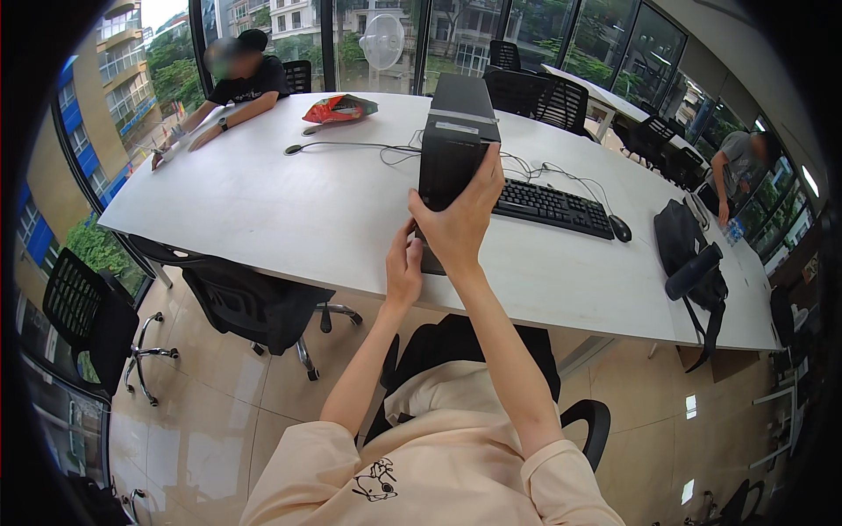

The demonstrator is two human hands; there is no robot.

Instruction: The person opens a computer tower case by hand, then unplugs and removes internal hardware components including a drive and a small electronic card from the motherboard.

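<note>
A tall black computer tower (452, 162) stands near the front edge of the white table, with a grey band across its upper part and a pale label. My right hand (463, 219) grips its near face, thumb on the left side and fingers wrapped round the right. Lower down, my left hand (404, 273) holds the tower's lower left edge with its fingers curled; their tips are partly hidden. Just right of the tower lies a black keyboard (557, 209), and a black mouse (620, 229) rests beside it.
Thin cables (395, 145) trail across the white table (263, 210). A red snack bag (338, 109) lies farther back. On the right are a black backpack (680, 241) and dark bottle (693, 272). One person (250, 79) sits far left; another (741, 167) is at right. Office chairs surround the table.
</note>
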